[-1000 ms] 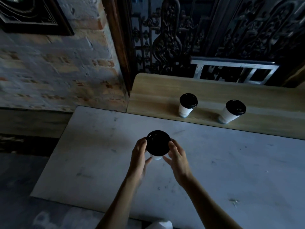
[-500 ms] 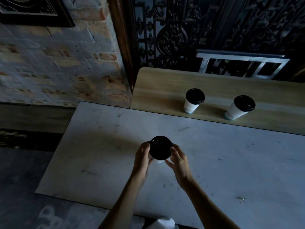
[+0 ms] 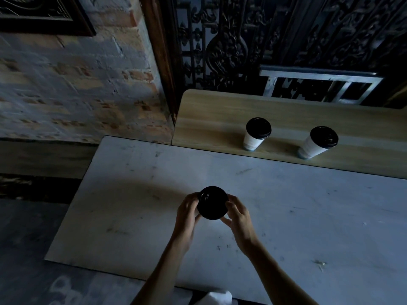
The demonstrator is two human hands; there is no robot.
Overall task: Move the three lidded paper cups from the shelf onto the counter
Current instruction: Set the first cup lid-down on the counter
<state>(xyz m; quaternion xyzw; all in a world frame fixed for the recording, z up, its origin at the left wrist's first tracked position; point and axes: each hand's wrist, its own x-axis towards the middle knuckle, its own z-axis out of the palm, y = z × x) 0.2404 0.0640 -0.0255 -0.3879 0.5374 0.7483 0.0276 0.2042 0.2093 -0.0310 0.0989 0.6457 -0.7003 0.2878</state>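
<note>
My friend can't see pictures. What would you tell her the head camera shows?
Two hands, left hand and right hand, hold a black-lidded paper cup over a pale counter. Two more lidded cups, one beside the other, stand on a wooden shelf behind it.

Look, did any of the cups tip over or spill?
No. Two cups stand upright on the wooden shelf, lids on. Both hands hold the third cup over the counter. No spills show.
</note>
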